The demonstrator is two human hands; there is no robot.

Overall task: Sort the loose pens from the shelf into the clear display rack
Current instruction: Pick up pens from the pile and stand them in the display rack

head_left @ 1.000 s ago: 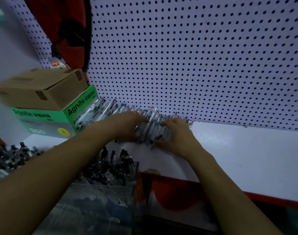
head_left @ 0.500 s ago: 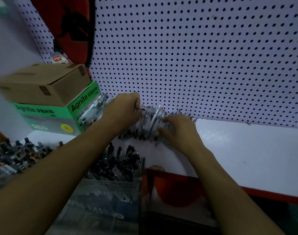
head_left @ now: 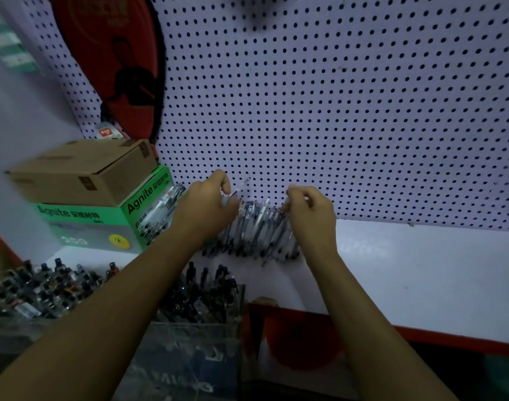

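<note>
A brown carton sits atop a green Agnite box against the white pegboard, where a red racket cover hangs above a small red-labelled packet.

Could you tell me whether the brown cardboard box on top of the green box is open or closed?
Closed: the brown cardboard box has its top flaps lying flat, and nothing inside shows. It rests on the green Agnite box.

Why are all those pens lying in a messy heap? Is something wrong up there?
Nothing looks broken or spilled. The loose pens lie jumbled on the white shelf against the pegboard, not standing like those in the clear rack. The left hand and right hand are picking some up.
</note>
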